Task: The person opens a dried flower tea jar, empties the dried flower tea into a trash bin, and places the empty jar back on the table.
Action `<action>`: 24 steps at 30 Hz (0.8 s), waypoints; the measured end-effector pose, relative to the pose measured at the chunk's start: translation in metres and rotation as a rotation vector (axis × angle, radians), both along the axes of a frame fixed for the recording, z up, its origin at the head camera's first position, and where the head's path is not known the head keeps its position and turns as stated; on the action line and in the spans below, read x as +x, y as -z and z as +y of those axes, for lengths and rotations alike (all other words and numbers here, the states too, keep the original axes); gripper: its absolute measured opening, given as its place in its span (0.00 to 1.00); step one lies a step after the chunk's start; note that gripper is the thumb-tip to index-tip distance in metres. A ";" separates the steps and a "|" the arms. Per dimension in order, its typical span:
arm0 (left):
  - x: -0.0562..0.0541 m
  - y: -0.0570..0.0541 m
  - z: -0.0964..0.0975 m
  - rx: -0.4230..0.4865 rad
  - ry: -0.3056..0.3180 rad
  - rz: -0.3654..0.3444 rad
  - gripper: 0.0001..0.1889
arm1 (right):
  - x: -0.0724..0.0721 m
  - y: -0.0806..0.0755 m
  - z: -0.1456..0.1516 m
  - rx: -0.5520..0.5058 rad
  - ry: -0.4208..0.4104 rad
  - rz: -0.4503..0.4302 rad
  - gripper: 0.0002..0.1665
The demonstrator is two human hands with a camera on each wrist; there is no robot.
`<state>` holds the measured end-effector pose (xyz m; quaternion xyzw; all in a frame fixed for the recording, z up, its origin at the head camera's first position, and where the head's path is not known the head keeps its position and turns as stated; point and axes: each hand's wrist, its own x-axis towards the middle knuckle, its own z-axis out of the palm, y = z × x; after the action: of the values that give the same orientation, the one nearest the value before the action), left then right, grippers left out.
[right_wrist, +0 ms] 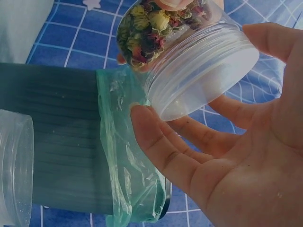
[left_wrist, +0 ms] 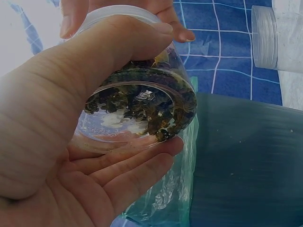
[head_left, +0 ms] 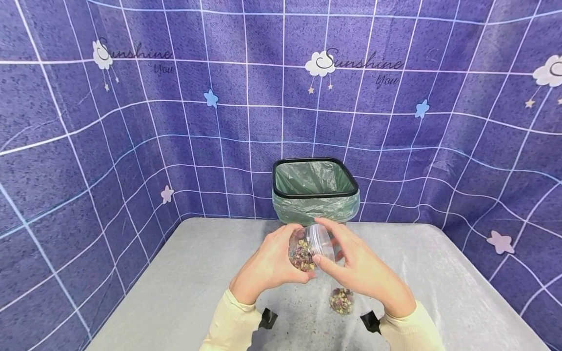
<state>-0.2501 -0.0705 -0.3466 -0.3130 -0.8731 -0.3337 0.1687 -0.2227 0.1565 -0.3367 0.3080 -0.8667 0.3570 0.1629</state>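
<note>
Jar [head_left: 307,251] sits tilted between 2 hands [head_left: 270,258] [head_left: 366,265], touching both.

Gridded purple cloth [head_left: 263,122] hangs along the far, left and right sides, printed with white clouds [head_left: 322,64], pale stars [head_left: 211,99] and dark script [head_left: 366,60]. A grey table [head_left: 184,273] spreads before it.
</note>
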 end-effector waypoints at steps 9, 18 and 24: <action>0.001 0.000 -0.001 0.001 -0.003 -0.002 0.46 | 0.000 0.001 0.001 -0.014 -0.022 0.015 0.45; 0.000 -0.001 -0.001 0.001 -0.001 0.013 0.46 | 0.000 0.002 0.002 -0.024 -0.062 0.046 0.45; 0.001 -0.001 -0.001 -0.003 -0.008 -0.001 0.46 | 0.000 0.001 0.002 -0.027 -0.080 0.053 0.46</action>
<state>-0.2494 -0.0715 -0.3458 -0.3096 -0.8750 -0.3317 0.1690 -0.2229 0.1588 -0.3381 0.3495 -0.8442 0.3667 0.1754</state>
